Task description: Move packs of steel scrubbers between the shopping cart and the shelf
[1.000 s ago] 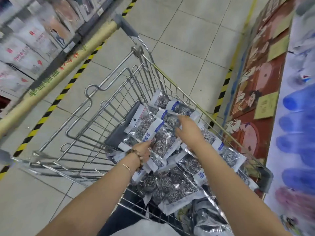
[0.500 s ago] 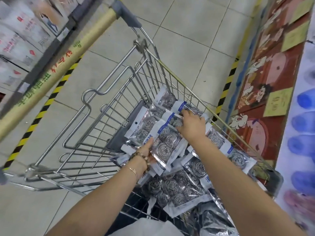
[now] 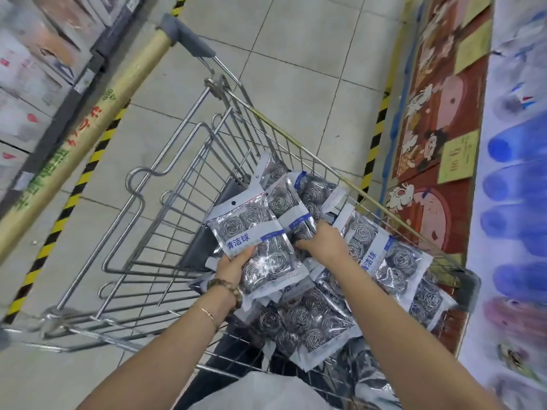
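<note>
Scrubber packs [image 3: 310, 321], clear film with blue-white bands, lie in the shopping cart [image 3: 165, 232]; left hand [image 3: 233, 267] grips a raised pack [image 3: 251, 229], right hand [image 3: 324, 244] pinches a second pack [image 3: 291, 207].

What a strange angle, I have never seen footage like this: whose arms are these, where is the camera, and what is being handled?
There is no machine here: a person works with bare hands. The single picture comes from a wide-angle camera worn on their head, looking forward and down. That is why both forearms enter from the bottom edge. Below them stands a wire shopping cart on a tiled floor, in an aisle with blurred shelves on either side. In the cart lies a pile of packs of steel scrubbers, silvery bags with white and blue labels. The left hand, with bracelets on its wrist, grips one pack raised above the pile. The right hand reaches into the pile, its fingers curled over the end of a second pack.
</note>
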Tool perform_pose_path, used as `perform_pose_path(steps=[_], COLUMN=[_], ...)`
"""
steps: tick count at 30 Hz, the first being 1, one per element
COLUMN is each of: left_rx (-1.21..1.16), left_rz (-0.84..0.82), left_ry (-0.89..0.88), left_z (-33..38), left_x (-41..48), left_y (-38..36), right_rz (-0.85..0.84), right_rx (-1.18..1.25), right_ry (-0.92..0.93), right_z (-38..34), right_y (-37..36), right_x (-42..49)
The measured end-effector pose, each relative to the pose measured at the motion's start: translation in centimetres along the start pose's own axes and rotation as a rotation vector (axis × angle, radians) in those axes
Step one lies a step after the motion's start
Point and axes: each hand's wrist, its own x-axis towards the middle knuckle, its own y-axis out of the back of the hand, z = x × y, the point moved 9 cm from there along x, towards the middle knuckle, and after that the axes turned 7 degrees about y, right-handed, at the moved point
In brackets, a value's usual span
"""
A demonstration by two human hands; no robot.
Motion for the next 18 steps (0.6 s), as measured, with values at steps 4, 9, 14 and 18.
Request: perform_pose_path(steps=[4, 9, 14, 18], left_rx=[-0.004, 0.127, 0.414, 0.616], left_rz=[-0.034, -0.112, -0.161, -0.161], left_ry=[-0.032, -0.057, -0.185, -0.278], left_z=[-1.4, -1.2, 1.3, 2.9], left_x=[2.8, 1.8, -3.3, -4.2], left_y=[1.3, 1.2, -1.3, -3.2], right_rz=[0.130, 0.282, 0.404, 0.483], right_rx=[0.238, 0.619, 0.821, 0.889], right_ry=[0.009, -0.030, -0.170, -0.255], right_z=[0.7, 2.6, 5.9, 8.5], right_y=[1.2, 2.8, 1.5, 0.2], right_x=[-2.9, -7.7, -11.8, -15.0])
